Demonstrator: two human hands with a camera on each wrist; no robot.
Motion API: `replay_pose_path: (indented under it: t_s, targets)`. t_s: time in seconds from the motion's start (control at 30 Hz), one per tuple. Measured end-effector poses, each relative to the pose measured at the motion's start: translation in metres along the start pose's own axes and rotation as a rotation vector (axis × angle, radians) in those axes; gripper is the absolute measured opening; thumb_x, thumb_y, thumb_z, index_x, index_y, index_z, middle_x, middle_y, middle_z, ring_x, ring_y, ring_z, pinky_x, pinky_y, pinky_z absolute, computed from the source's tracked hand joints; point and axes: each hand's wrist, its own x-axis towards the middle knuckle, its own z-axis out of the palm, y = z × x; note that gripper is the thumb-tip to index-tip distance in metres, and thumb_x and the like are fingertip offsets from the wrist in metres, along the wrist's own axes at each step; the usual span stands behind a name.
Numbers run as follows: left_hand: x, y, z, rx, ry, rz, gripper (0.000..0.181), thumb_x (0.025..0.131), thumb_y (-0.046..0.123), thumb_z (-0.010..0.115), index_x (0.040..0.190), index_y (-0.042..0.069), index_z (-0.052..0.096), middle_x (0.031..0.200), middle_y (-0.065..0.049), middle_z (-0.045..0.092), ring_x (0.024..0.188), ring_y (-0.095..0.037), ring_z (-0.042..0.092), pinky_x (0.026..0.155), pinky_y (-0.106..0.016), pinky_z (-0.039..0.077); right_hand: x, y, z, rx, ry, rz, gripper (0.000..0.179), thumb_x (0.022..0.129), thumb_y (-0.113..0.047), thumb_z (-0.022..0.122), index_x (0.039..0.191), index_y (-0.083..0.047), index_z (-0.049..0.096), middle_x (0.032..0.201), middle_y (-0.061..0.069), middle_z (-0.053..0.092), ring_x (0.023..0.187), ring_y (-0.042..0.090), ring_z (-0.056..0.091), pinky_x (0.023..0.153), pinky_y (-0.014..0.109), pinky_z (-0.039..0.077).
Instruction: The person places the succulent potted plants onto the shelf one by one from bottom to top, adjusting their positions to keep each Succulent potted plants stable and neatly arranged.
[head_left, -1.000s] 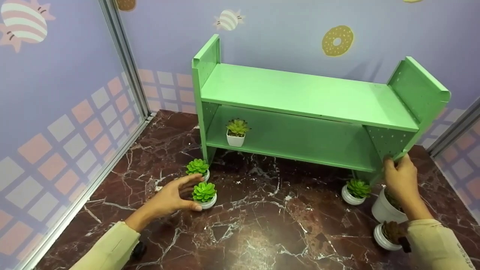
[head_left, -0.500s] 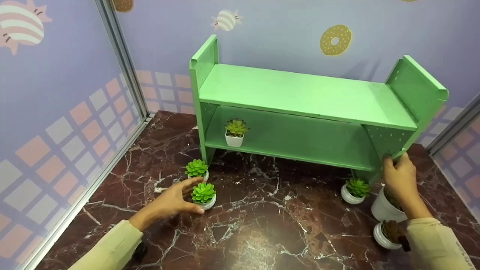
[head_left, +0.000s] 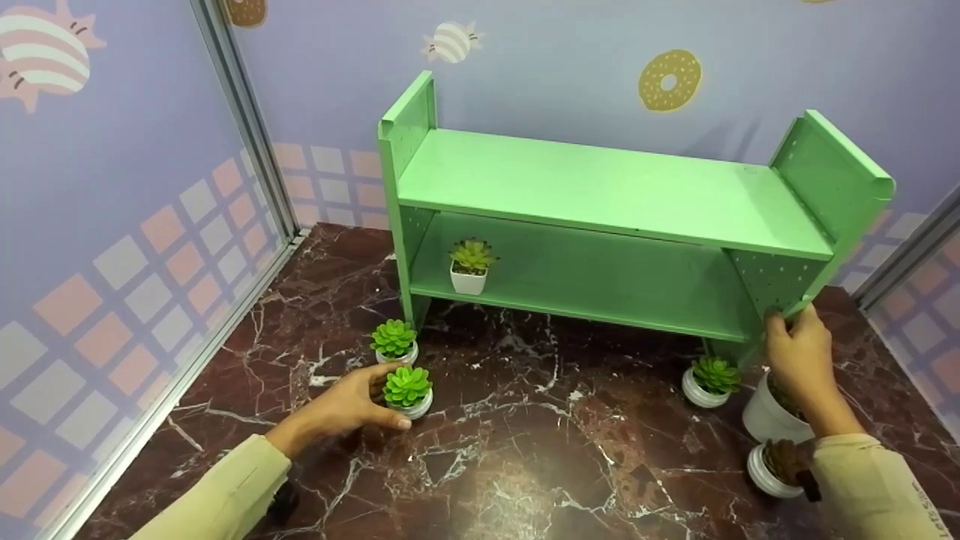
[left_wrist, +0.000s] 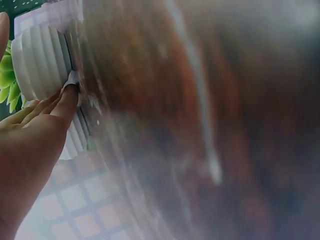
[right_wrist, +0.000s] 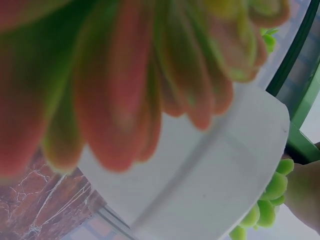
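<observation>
A small green succulent in a white ribbed pot (head_left: 414, 405) stands on the marble-patterned table, my left hand (head_left: 349, 405) around it. In the left wrist view the left fingers (left_wrist: 55, 107) reach along the pot's side, fingertips at its base, while the thumb stays a little apart. Just behind it is a second succulent (head_left: 393, 339) of the same kind. On the right, my right hand (head_left: 802, 367) grips the lower front edge of the green shelf unit's (head_left: 615, 184) side panel. A succulent in a square white pot (head_left: 469, 279) sits on the lower shelf, left side.
Near the right hand stand a small green succulent (head_left: 709, 382), a larger white pot (head_left: 772, 416) and a brownish succulent (head_left: 780, 469). Reddish-green leaves (right_wrist: 115, 95) fill the top of the right wrist view. Patterned wall panels (head_left: 150, 187) enclose the table (head_left: 540, 465).
The left hand has lowered slightly, its fingers now behind the near succulent's pot and its thumb in front. The right hand keeps its grip, and the pots stay in place.
</observation>
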Motion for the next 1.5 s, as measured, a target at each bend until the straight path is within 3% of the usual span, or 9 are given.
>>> replay_pose_path:
  t_s: [0.27,0.8,1.13,1.5]
  targets:
    - [0.0037,-0.0019,-0.0013,-0.089,-0.02,-0.002,0.091,0.074,0.005,0.085,0.146,-0.011,0.032,0.13,-0.024,0.056,0.118,-0.035,0.055,0.097,-0.037,0.045,0.0004,-0.0004,-0.002,0.002,-0.023,0.01,0.027,0.101,-0.02,0.039,0.107,0.005,0.048,0.083,0.018,0.052,0.071,0.028,0.049,0.058,0.029,0.037]
    - [0.0076,0.0,-0.0014,0.028,0.033,-0.006,0.081,0.07,0.003,0.087,0.138,-0.011,0.046,0.114,-0.018,0.066,0.103,-0.028,0.063,0.09,-0.036,0.049,-0.0007,-0.0008,0.0002,0.011,-0.011,0.016,0.027,0.1,-0.018,0.041,0.108,0.007,0.049,0.089,0.022,0.054,0.079,0.032,0.049,0.063,0.031,0.037]
    - [0.0071,-0.003,-0.0028,-0.036,-0.042,0.037,0.076,0.07,-0.004,0.085,0.136,-0.01,0.049,0.119,-0.02,0.064,0.109,-0.029,0.061,0.09,-0.032,0.049,0.0003,-0.0009,0.0,0.012,-0.003,0.009,0.026,0.101,-0.019,0.041,0.104,0.006,0.049,0.087,0.021,0.054,0.078,0.031,0.049,0.063,0.032,0.037]
    - [0.0069,0.0016,-0.0006,0.004,0.006,0.023,0.079,0.069,-0.001,0.086,0.136,-0.012,0.048,0.116,-0.018,0.066,0.104,-0.027,0.063,0.088,-0.035,0.05,-0.0004,-0.0019,0.001,0.009,0.009,0.019,0.025,0.1,-0.019,0.043,0.103,0.006,0.049,0.088,0.023,0.055,0.08,0.033,0.05,0.065,0.036,0.037]
